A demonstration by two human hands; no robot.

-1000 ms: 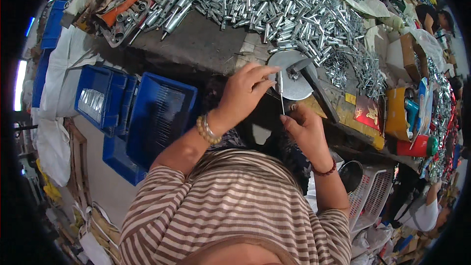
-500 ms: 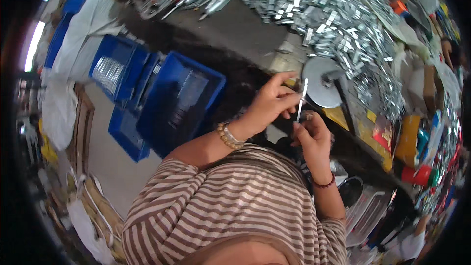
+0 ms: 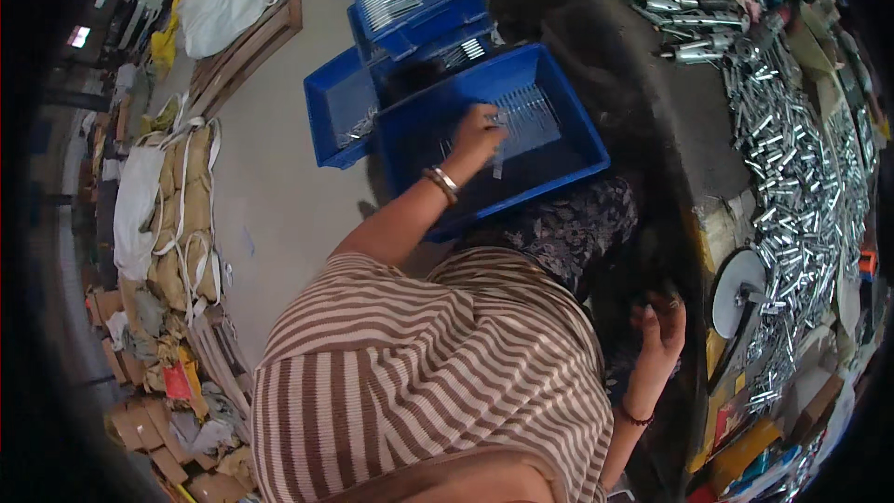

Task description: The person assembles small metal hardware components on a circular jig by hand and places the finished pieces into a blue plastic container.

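My left hand [image 3: 478, 137] reaches over a large blue plastic crate [image 3: 523, 194], its fingers closed round a small flat metal strip [image 3: 498, 168]. Inside this crate, slim metal pieces [image 3: 529, 110] lie side by side in a row just beyond the hand. Away to the right, my right hand [image 3: 663, 324] hangs beside the dark edge of the workbench, with fingers loosely bent and apart and nothing visible in them. A round grey metal disc [image 3: 738, 293] on the bench is the nearest tool to it.
Behind the large crate stand stacked blue bins [image 3: 419, 19], the top one holding a row of shiny strips. A smaller blue bin [image 3: 335, 98] sits at left. Loose metal parts [image 3: 792, 186] heap along the right bench. Tan sacks [image 3: 191, 191] lie on the left.
My left hand has gone from beside the disc to the crate, carrying the metal strip. My right hand has let go of the strip and dropped lower. The view has swung left.
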